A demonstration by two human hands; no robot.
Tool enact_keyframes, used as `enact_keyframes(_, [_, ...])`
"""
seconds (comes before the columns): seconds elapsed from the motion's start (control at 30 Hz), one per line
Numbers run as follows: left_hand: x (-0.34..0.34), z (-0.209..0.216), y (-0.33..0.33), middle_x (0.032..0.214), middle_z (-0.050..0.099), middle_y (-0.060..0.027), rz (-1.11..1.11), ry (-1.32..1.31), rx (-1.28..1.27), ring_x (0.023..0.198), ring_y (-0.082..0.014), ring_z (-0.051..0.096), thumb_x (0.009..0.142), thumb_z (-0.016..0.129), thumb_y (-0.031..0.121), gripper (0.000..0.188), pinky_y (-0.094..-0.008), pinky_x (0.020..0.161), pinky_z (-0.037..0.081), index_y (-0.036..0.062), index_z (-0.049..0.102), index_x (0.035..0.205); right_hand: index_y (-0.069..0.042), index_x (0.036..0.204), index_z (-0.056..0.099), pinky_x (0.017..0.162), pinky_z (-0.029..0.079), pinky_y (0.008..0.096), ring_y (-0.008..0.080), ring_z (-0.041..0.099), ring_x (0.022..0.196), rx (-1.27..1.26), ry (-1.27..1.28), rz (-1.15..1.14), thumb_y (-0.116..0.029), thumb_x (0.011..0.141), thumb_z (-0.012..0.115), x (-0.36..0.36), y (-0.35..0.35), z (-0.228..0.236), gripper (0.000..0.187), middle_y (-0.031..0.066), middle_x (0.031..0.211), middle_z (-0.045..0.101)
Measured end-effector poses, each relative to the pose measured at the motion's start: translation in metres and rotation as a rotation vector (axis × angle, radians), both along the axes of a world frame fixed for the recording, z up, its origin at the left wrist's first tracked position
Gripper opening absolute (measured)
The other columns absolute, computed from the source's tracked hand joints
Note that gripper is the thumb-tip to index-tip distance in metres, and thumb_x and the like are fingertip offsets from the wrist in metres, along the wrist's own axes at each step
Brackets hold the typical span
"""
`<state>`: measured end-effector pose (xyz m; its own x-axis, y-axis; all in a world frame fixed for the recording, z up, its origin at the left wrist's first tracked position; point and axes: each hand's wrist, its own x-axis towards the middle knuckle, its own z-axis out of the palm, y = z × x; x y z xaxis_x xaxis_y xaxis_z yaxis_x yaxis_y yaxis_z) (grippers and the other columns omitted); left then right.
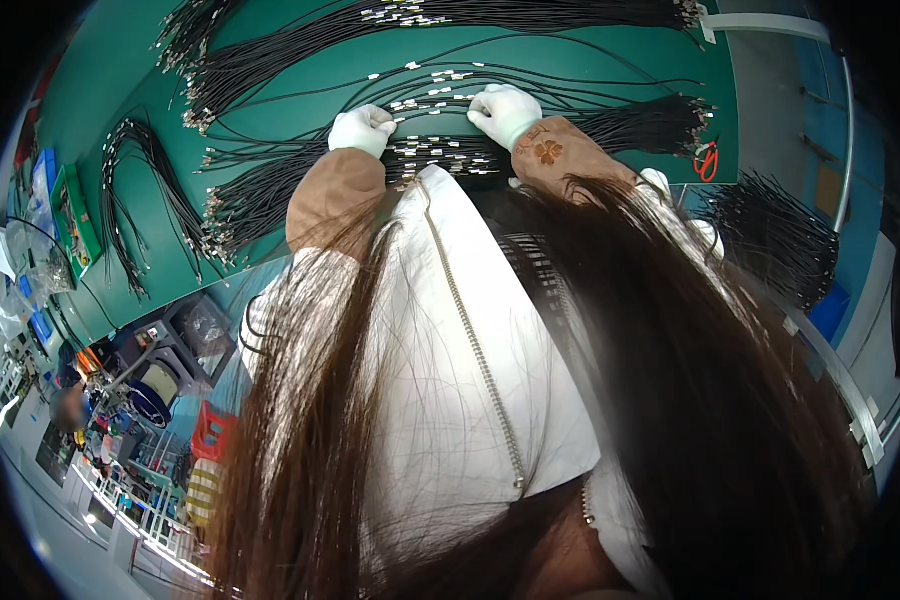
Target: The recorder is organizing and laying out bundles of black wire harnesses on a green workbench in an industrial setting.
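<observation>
1. Nearest the camera, long brown hair (670, 400) and a white zipped jacket (450, 380) fill the lower half of the view and hide the near edge of the bench.
2. Both forearms reach away from the body in brown sleeves; the right sleeve (560, 155) carries a flower patch, the left sleeve (338, 195) is plain.
3. The left hand (362, 130), in a white glove, lies knuckles-up with the fingers curled in, pinching the metal-tipped ends of black wires; how many it grips cannot be told.
4. The right hand (505, 112), also white-gloved, is curled the same way, fingertips pressed onto the terminal ends just beside the left hand's.
5. Those ends belong to a row of loose black terminal wires (430, 100) spread on the green bench (300, 60) between and just beyond the two hands.
6. A wire bundle (260, 200) lies below the left hand, near the left sleeve.
7. Red-handled scissors (707, 160) lie by the bench's right edge.
8. Further wire bundles (530, 14) stretch along the far edge.
</observation>
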<state>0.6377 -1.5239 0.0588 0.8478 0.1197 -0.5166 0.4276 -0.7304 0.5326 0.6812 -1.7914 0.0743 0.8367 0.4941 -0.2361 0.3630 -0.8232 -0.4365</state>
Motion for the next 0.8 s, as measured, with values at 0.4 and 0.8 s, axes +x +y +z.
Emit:
enact_keyframes(0.4, [-0.015, -0.001, -0.013, 0.087, 0.072, -0.0062, 0.076, -0.210, 0.224, 0.082, -0.0233, 0.067, 0.078, 0.078, 0.022, 0.015, -0.0333, 0.078, 0.053, 0.0122, 0.074, 0.089, -0.015, 0.088, 0.066, 0.074, 0.051, 0.0409, 0.0266, 0.065, 0.086, 0.097, -0.071, -0.074, -0.036, 0.082, 0.070, 0.009, -0.003, -0.003, 0.022, 0.0031, 0.087, 0.066])
enact_keyframes(0.8, [-0.019, 0.025, -0.014, 0.097, 0.071, 0.0011, -0.304, -0.130, 0.384, 0.104, -0.0221, 0.061, 0.078, 0.076, 0.030, 0.017, -0.0400, 0.096, 0.041, 0.0207, 0.076, 0.092, -0.015, 0.094, 0.067, 0.074, 0.051, 0.0397, 0.0267, 0.067, 0.086, -0.078, 0.137, -0.189, -0.044, 0.085, 0.069, 0.015, -0.005, 0.005, 0.031, 0.0052, 0.088, 0.070])
